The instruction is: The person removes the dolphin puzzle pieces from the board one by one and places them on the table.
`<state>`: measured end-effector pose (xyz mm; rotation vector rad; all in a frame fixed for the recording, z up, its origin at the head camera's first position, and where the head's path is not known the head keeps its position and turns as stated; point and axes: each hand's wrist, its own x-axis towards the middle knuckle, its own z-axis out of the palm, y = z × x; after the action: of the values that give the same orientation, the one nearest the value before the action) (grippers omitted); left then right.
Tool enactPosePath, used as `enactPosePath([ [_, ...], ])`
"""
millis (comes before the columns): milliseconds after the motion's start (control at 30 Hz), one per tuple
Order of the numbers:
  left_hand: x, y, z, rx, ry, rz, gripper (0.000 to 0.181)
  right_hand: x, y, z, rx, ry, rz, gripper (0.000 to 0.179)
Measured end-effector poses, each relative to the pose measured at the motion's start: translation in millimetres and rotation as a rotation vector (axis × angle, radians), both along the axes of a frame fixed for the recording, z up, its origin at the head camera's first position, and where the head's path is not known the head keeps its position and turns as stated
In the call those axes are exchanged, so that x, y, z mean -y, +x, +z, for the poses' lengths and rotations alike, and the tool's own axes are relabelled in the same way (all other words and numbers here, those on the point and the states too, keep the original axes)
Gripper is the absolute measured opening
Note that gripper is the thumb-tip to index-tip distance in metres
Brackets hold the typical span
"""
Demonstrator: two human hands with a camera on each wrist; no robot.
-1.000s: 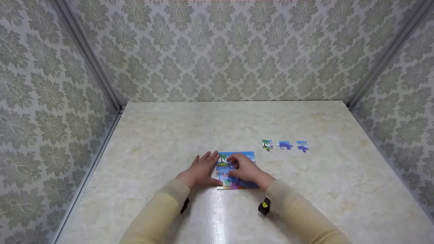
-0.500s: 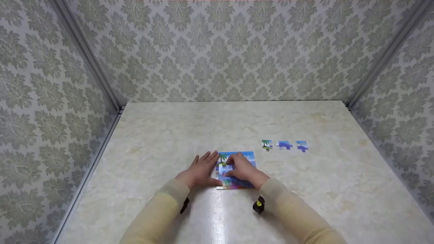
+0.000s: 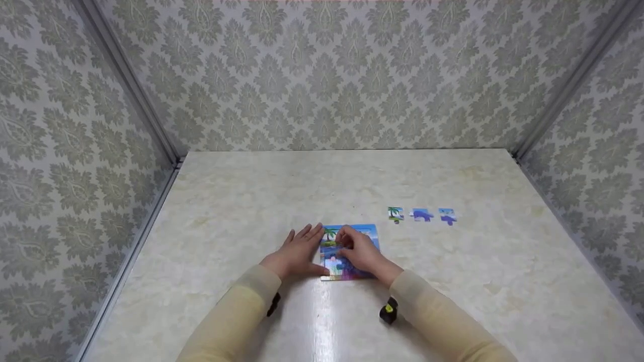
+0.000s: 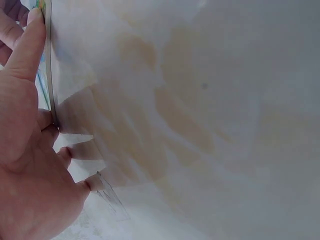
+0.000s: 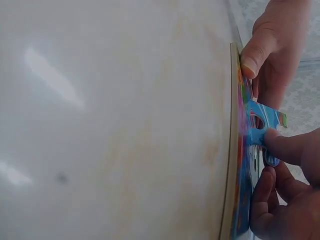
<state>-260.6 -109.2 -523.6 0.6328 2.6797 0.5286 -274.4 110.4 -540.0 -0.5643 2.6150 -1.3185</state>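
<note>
A colourful jigsaw puzzle board [image 3: 372, 230] with a palm tree and sea picture lies flat on the table. My left hand [image 3: 296, 255] rests at its left edge, fingers straight and spread, with the thumb [image 4: 29, 47] on the board's lower left corner. Over the board's middle, my right hand [image 3: 363, 252] pinches a blue puzzle piece [image 5: 271, 116] between thumb and fingers. In the right wrist view this piece stands tilted against the board's surface. From the head, the right hand covers much of the board's right half.
Three loose puzzle pieces lie in a row beyond the board to the right: one with a palm tree [image 3: 395, 214], one with a purple-blue shape [image 3: 421, 215], and another [image 3: 447, 216] at the far end. Patterned walls [image 3: 327, 75] enclose the table [image 3: 241, 191] behind and at the sides.
The right hand shifted left and slightly back again over the board, turning the pinched puzzle piece, whose pale side showed half a second ago. The left hand stays still.
</note>
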Motion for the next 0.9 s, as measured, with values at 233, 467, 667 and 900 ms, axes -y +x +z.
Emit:
enactPosePath([
  [233, -2.1, -2.1, -0.6, 0.017, -0.013, 0.022, 0.11, -1.7, -1.2, -0.2, 0.003, -0.033, -0.017, 0.017],
  [467, -1.9, -2.3, -0.2, 0.008, -0.023, 0.016, 0.111, -5.4, -3.4, 0.1, 0.013, -0.126, -0.042, 0.017],
  [667, -1.6, -1.4, 0.4, -0.007, -0.012, 0.008, 0.111, -14.1, -6.5, 2.7, 0.067, -0.227, -0.063, 0.016],
  [900, -0.6, 0.5, 0.8, -0.004, 0.016, 0.009, 0.111, -37.8, -8.6, 19.4, 0.095, -0.268, -0.098, 0.015],
])
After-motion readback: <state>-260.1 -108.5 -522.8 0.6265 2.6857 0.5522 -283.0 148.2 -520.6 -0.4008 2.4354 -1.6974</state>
